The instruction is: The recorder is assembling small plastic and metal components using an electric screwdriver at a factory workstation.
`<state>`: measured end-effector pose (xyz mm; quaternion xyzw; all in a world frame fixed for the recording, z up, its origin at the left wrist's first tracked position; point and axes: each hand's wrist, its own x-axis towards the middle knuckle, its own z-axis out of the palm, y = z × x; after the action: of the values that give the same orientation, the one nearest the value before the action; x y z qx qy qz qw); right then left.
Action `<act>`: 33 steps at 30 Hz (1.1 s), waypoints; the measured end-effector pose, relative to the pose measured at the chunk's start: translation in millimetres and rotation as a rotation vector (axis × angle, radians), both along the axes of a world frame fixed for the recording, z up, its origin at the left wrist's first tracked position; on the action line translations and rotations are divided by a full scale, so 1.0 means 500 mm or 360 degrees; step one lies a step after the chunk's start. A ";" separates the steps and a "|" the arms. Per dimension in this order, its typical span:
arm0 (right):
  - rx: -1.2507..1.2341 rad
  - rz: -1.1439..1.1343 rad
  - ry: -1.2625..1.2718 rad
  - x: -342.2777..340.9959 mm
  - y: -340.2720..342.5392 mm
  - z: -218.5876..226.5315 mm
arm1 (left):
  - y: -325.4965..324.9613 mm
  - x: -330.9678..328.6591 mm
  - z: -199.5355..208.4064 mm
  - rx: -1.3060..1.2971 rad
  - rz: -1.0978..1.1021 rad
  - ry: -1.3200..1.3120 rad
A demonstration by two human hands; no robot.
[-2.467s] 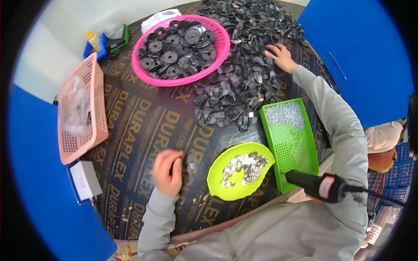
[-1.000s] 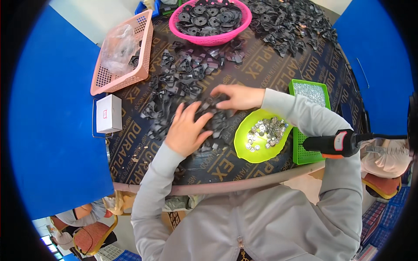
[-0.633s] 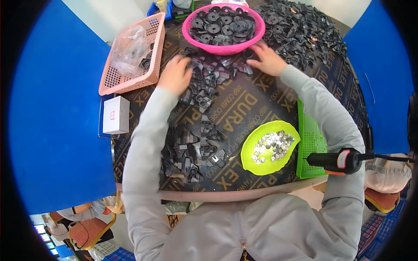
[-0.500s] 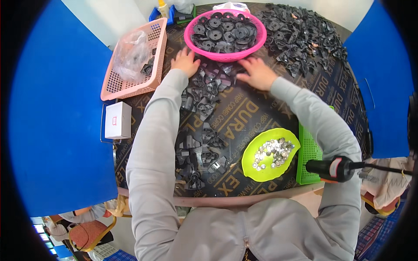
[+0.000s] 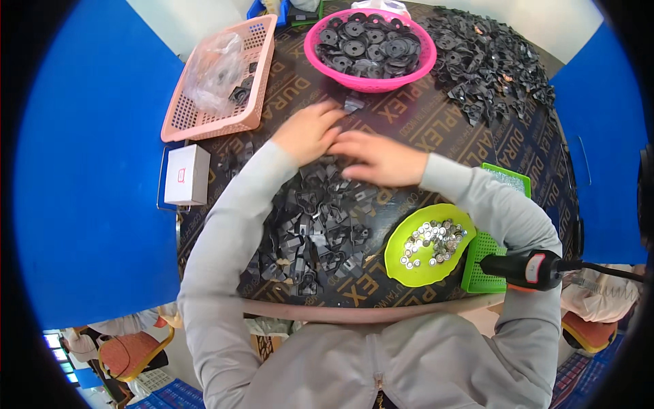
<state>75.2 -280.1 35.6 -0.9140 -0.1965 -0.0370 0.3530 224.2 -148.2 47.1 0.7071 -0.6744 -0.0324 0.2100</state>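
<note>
Head view: dark printed tabletop (image 5: 436, 146), blue partitions (image 5: 88, 170)

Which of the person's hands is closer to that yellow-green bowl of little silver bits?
The right hand. It lies flat on the black parts just up and left of the bowl; the left hand is further away, beyond it.

Under your hands the black parts (image 5: 310, 232) look like matt plastic. The table (image 5: 422, 129) has a smooth, glossy dark film surface. The lime bowl (image 5: 402, 266) is shiny plastic and holds bright metal pieces (image 5: 432, 242). Your grey sleeves (image 5: 225, 259) are soft matt cloth.
</note>
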 end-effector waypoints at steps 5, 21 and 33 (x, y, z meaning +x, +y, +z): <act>0.0159 -0.0394 0.0571 -0.101 -0.069 0.094 | -0.103 0.035 -0.090 0.0018 0.0001 -0.0235; 0.0001 -0.0315 0.0658 -0.329 -0.033 0.044 | 0.173 -0.195 0.035 0.0015 0.0229 -0.0420; 0.1131 -0.1762 -0.0075 -0.648 -0.110 -0.037 | 0.218 -0.236 -0.017 0.0385 0.0217 -0.0489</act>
<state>-248.6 -335.0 17.2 -0.7068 0.3192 -0.2956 0.5578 106.3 -39.0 38.7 0.7678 -0.6403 0.0092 0.0199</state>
